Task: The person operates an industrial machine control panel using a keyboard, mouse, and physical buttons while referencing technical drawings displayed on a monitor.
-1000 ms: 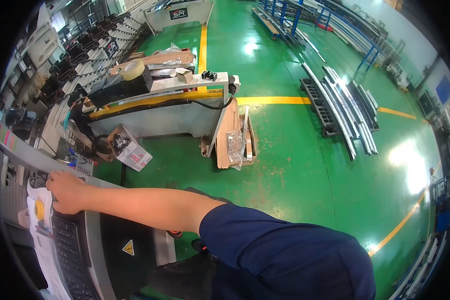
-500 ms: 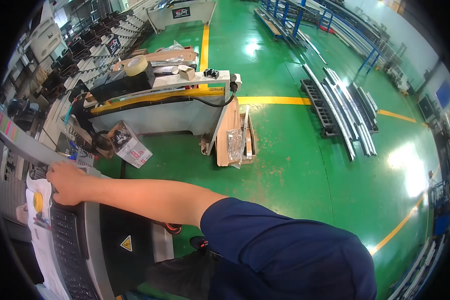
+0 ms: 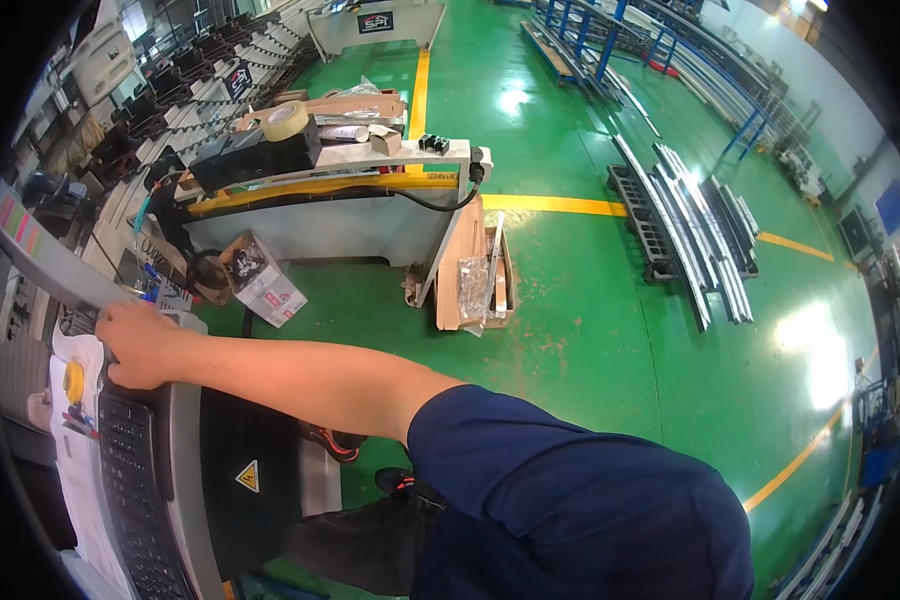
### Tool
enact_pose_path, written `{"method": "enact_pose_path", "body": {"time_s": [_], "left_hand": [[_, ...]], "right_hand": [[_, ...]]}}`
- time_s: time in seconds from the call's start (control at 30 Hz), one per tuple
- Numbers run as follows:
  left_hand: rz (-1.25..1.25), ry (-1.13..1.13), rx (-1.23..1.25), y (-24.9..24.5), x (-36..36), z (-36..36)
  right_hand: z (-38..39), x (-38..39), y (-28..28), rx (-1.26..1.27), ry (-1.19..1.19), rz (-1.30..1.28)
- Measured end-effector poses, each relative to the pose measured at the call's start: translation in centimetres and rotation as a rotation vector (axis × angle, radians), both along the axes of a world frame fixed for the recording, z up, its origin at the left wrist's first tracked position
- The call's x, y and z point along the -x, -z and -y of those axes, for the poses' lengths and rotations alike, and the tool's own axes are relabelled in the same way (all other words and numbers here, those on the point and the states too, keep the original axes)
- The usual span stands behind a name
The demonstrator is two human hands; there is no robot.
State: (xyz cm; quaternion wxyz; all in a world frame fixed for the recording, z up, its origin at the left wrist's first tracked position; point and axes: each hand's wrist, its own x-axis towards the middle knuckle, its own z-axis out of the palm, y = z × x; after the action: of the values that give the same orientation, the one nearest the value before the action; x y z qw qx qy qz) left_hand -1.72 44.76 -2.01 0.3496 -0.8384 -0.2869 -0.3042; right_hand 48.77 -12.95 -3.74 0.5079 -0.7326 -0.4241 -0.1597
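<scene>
My right hand (image 3: 142, 345) reaches far to the left, with its fingers curled down over the top of a grey console (image 3: 185, 470). Whatever lies under the palm is hidden. Just below the hand is a black keyboard (image 3: 130, 465). Beside the keyboard, white paper (image 3: 75, 470) is spread out, bearing a yellow round object (image 3: 74, 382) and some small pen-like items (image 3: 80, 420). A grey panel edge (image 3: 55, 255) with coloured stickers slants down towards my fingers. My left hand does not show.
Behind the console stands a machine frame (image 3: 320, 235) carrying a tape roll (image 3: 285, 121). On the green floor (image 3: 560, 380) are an open carton (image 3: 262, 280), a long cardboard box (image 3: 460, 280) and metal profiles on a black pallet (image 3: 630, 220). Blue racks (image 3: 605, 50) stand farther back.
The view has shifted slightly, so the surroundings sit a little differently. My right hand stays at the same place on the console, with its fingers still curled.
</scene>
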Motion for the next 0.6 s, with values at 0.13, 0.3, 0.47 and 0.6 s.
{"method": "enact_pose_path", "body": {"time_s": [0.13,0.3,0.47,0.6], "left_hand": [[-0.181,-0.044,-0.132,-0.4,0.3,-1.6],[0.050,0.236,0.285,1.3,-0.1,9.0],[0.659,0.278,0.685,1.6,-3.4,12.1],[0.698,0.161,0.629,-0.4,-5.1,16.0]], "right_hand": [[1.0,0.2,0.2,-0.068,-0.007,-0.011],[3.2,1.0,-1.9,-0.139,0.040,0.122],[4.2,0.6,-2.0,-0.197,-0.078,0.144],[5.1,4.6,-2.9,-0.124,-0.123,0.163]]}}
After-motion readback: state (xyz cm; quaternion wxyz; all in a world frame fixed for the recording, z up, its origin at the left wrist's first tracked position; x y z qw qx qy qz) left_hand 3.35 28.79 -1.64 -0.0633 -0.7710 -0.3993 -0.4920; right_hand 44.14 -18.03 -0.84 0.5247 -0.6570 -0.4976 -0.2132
